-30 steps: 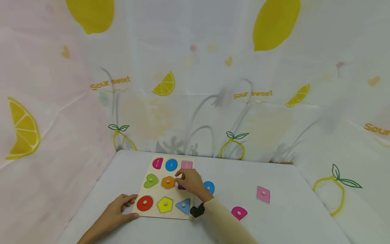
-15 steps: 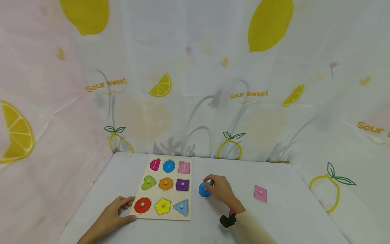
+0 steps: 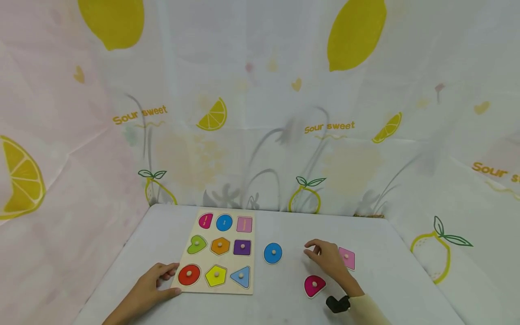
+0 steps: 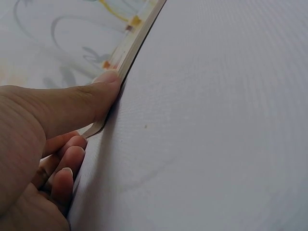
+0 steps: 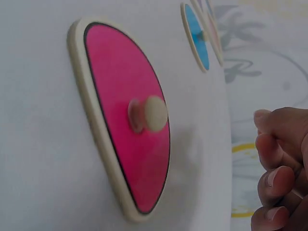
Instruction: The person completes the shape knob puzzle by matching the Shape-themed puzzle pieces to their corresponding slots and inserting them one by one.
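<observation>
A wooden peg puzzle board [image 3: 203,261] lies on the white table. My left hand [image 3: 151,289] grips its near-left corner, thumb on the near edge and fingers at the left side; the left wrist view shows the thumb [image 4: 82,108] against the rim. Over the table to the board's right, my right hand [image 3: 330,262] hovers with loosely bent fingers and holds nothing. Near it lie a magenta half-round piece [image 3: 312,289] and a pink square piece [image 3: 349,264], the latter partly hidden behind the hand. A blue round piece [image 3: 270,259] lies beside the board.
In the board's lower two rows sit knobbed pieces, among them a red circle [image 3: 194,268], a yellow pentagon [image 3: 212,280] and a purple square [image 3: 237,252]. Its top row shows printed shapes without knobs. A lemon-patterned cloth [image 3: 252,149] stands behind the table.
My right hand has moved right, from over the board, past the blue round piece, which it touched half a second ago, towards the pink square piece. My left hand stays at the board's corner.
</observation>
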The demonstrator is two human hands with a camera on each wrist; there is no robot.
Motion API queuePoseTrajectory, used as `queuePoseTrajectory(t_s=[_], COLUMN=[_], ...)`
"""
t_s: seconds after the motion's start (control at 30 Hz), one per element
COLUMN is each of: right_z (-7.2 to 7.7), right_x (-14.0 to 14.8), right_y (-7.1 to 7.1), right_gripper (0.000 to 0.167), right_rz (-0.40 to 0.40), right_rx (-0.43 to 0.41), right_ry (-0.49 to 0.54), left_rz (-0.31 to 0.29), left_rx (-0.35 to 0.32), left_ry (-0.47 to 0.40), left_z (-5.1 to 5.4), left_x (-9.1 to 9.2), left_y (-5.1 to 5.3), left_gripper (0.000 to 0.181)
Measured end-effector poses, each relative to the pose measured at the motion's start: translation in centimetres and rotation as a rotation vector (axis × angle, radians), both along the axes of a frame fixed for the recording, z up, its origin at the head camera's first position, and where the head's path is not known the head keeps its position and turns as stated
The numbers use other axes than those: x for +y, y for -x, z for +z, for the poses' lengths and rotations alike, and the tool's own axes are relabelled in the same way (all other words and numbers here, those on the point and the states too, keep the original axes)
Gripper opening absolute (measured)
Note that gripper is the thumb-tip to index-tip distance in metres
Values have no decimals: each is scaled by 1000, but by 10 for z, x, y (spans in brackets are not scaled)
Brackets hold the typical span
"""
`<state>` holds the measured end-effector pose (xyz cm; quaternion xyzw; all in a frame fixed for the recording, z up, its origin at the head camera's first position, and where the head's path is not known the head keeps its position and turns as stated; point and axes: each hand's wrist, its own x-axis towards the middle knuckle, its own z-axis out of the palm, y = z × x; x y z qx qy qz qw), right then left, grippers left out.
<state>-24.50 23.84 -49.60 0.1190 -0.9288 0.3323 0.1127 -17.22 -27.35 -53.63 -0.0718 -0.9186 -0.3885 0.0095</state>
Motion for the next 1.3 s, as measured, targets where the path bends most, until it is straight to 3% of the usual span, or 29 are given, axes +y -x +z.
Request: queuePoseTrajectory(t_s=[0.27, 0.67, 0.93, 1.1, 1.3], right_z=[-1, -10, -12, -16, -25], right_x=[33, 69, 86, 96, 107], right_y=[-7, -2, -4, -4, 0], right_gripper=[14, 14, 17, 21, 24], right_rz=[-53, -86, -165, -192, -233], right_rx=[-45, -68, -132, -123, -121], right_ry=[-20, -32, -8, -38, -63], left_rz=[34, 1, -1, 21, 14], left_rx=[-61, 7, -13, -46, -40], left_ry=[-13, -5, -1, -3, -10], left_z=[4, -1, 2, 3, 1], left_x=[3, -1, 0, 1, 0], left_y=[1, -2, 0, 1, 1], left_gripper=[75, 72, 74, 75, 75])
